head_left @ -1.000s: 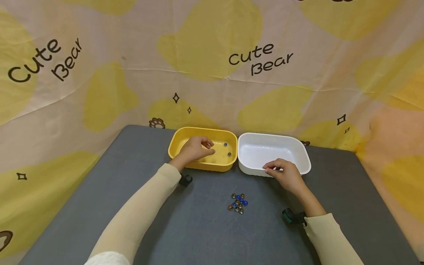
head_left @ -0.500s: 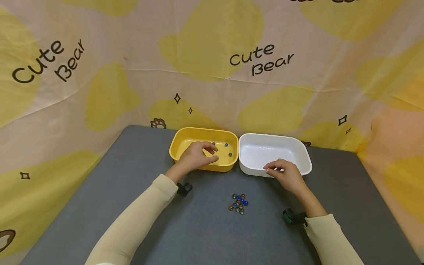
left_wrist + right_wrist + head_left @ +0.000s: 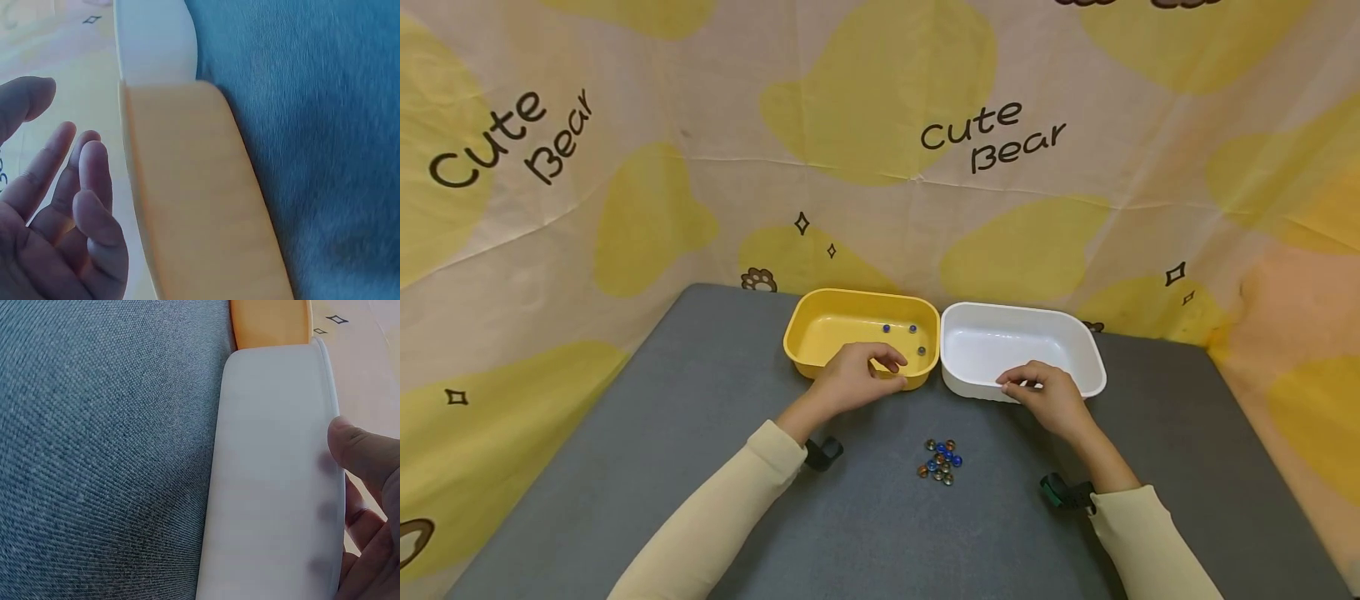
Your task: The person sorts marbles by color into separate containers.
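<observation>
A printed cloth (image 3: pixel 850 83) hangs behind a grey table (image 3: pixel 625 417) bearing one white bin (image 3: pixel 1000 333) and one yellow bin (image 3: pixel 827 333). The right hand (image 3: pixel 1048 398) pinches the white rim; the left hand (image 3: pixel 853 379), fingers loosely apart, hovers by the yellow. Three marbles (image 3: pixel 913 329) lie inside yellow; roughly eleven tabletop marbles (image 3: pixel 948 456) cluster.

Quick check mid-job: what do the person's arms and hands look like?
Both arms wear plain cream fabric sleeves. The left hand and right hand are gloveless. A small black device sits at the left wrist; a black-and-green device sits at the right.
</observation>
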A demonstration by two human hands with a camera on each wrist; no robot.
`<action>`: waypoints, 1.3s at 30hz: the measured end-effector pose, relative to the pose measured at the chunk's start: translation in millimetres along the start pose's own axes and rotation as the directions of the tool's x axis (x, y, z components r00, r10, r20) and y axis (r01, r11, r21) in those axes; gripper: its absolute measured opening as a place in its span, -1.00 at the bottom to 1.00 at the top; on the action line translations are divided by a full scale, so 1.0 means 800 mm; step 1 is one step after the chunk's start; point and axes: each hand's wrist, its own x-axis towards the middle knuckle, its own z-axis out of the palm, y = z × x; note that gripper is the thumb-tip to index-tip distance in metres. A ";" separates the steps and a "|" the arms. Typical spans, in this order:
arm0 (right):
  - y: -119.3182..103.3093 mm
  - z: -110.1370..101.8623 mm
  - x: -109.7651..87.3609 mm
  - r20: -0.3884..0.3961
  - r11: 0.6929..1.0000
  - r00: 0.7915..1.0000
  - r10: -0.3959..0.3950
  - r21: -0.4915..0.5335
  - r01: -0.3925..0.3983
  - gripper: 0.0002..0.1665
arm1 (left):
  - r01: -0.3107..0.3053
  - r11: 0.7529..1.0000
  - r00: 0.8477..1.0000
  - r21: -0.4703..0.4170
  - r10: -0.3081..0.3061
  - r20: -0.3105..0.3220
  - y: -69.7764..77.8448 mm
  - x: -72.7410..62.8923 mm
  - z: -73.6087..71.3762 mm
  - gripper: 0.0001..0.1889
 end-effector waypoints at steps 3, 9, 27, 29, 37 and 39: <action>0.000 0.000 0.000 0.004 1.000 1.000 0.003 -0.002 -0.003 -0.90 | -0.020 1.000 1.000 -0.024 0.021 0.017 0.002 -0.004 0.007 -0.75; -0.001 0.000 0.000 0.004 1.000 1.000 0.006 -0.005 -0.006 -0.90 | -0.051 0.998 0.995 -0.031 0.054 0.085 0.006 -0.013 0.022 -0.76; -0.001 0.000 -0.001 -0.003 1.000 1.000 -0.008 -0.010 0.008 -0.90 | -0.106 0.993 0.950 -0.049 0.116 0.290 0.011 -0.016 0.062 -0.80; -0.003 -0.001 -0.001 -0.003 1.000 1.000 -0.012 -0.009 0.012 -0.90 | -0.094 0.994 0.946 -0.050 0.105 0.307 0.010 -0.016 0.067 -0.81; -0.004 -0.001 -0.002 -0.008 1.000 1.000 -0.012 -0.016 0.012 -0.90 | -0.057 0.998 0.937 -0.008 0.056 0.345 0.005 -0.013 0.082 -0.90; -0.004 -0.001 -0.002 -0.012 1.000 1.000 -0.013 -0.015 0.013 -0.90 | -0.059 0.998 0.933 0.001 0.055 0.356 0.004 -0.012 0.084 -0.91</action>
